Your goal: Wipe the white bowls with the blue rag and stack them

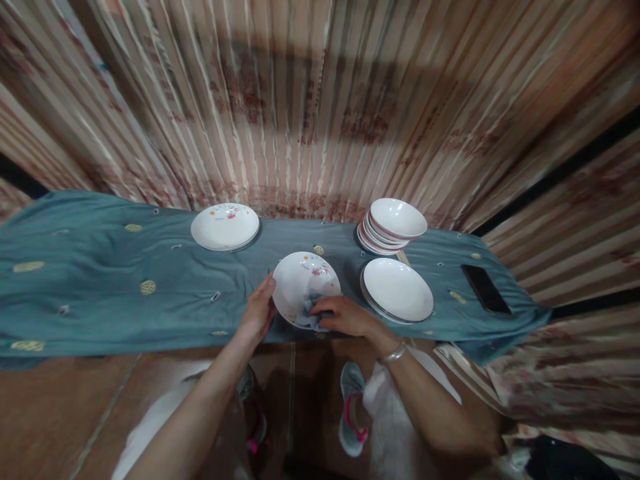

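A white plate with a floral pattern (295, 283) is tilted above the front part of the cloth-covered table. My left hand (259, 308) grips its left rim, thumb on the upper face. On the plate's lower right, my right hand (343, 315) presses a bluish-grey cloth (311, 312) against the surface, its fingers closed around it. To the right lies a stack of white plates (399, 290). Behind that stack, several nested bowls with reddish rims (397, 219) are piled up. More flowered plates (225, 228) are stacked at the back left.
A black phone (485, 289) lies at the right end of the green table cloth (115, 287). Pleated, patterned curtains (280, 133) hang behind the table and along the right side. Below the front edge are the tiled floor (295, 413) and my feet.
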Demonstrator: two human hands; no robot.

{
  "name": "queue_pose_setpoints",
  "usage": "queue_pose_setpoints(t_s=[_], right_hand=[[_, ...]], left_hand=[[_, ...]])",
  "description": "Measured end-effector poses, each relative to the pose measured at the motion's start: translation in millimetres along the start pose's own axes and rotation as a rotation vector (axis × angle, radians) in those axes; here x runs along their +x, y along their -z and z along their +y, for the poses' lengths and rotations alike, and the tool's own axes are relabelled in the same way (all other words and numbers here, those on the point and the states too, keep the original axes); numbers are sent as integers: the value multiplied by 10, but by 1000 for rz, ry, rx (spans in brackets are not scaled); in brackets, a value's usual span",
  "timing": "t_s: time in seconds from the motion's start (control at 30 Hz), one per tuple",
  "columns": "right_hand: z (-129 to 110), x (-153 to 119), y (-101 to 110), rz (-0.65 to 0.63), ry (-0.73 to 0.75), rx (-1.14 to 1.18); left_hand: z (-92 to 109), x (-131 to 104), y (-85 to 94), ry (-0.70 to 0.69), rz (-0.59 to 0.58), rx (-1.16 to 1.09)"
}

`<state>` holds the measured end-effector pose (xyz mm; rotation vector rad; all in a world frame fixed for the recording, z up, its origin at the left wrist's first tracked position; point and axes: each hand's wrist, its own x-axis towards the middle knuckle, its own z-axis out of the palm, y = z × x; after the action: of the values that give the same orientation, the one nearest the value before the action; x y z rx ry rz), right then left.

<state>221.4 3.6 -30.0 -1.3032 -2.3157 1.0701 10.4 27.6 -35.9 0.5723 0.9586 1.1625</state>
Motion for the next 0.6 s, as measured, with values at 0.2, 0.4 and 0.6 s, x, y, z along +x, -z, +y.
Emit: queue_pose_setpoints(t_s=[0.2, 0.4, 0.6], right_hand=[[-146, 102, -107, 15, 12, 158], [-273, 290, -329, 184, 91, 199], [-427, 439, -404, 342, 155, 209]], left_hand=[[-11, 20, -5, 1, 7, -1], [-9, 21, -31, -49, -10, -32], [-40, 58, -23, -49, -17, -54]])
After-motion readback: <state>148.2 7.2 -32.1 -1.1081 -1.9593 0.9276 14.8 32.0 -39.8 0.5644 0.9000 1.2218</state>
